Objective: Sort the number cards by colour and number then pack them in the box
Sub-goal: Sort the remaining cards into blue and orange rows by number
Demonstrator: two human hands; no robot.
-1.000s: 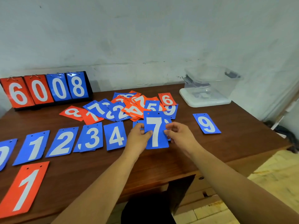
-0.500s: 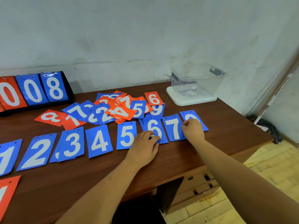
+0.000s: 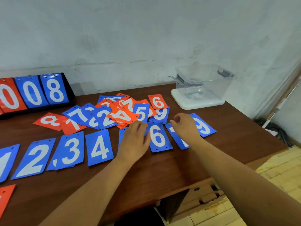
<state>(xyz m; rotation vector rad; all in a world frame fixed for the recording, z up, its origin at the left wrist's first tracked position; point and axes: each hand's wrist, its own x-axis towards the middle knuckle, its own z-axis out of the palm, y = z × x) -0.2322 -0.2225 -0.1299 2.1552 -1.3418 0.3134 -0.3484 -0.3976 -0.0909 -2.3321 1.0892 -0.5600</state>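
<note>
a wooden table (image 3: 162,170), seen from above by the person working at it. nearest, at the left edge, lies the corner of a red card (image 3: 6,199). beyond it a row of blue cards with white numerals runs left to right: blue 1 (image 3: 4,162), blue 2 (image 3: 35,159), blue 3 (image 3: 70,150) lying on another blue card, and blue 4 (image 3: 99,149). the left hand (image 3: 135,139) lies palm down just right of the 4, fingers relaxed and slightly bent. it covers a hidden blue card (image 3: 120,136) whose numeral cannot be read, and it grips nothing. just beside its fingers lies the blue 6 (image 3: 158,137). next is the blue 7 (image 3: 177,139), tilted and mostly under the right hand (image 3: 185,126). that hand's fingers are loosely curled and hold nothing; whether they touch the card cannot be told. a blue 9 (image 3: 204,126) shows at that hand's right side. behind the row sits an unsorted heap (image 3: 117,111) of overlapping red and blue cards. farther back on the right, a clear plastic box (image 3: 203,82) stands on its white lid (image 3: 198,104), well apart from both hands. at far left a flip scoreboard (image 3: 34,93) stands by the wall.
</note>
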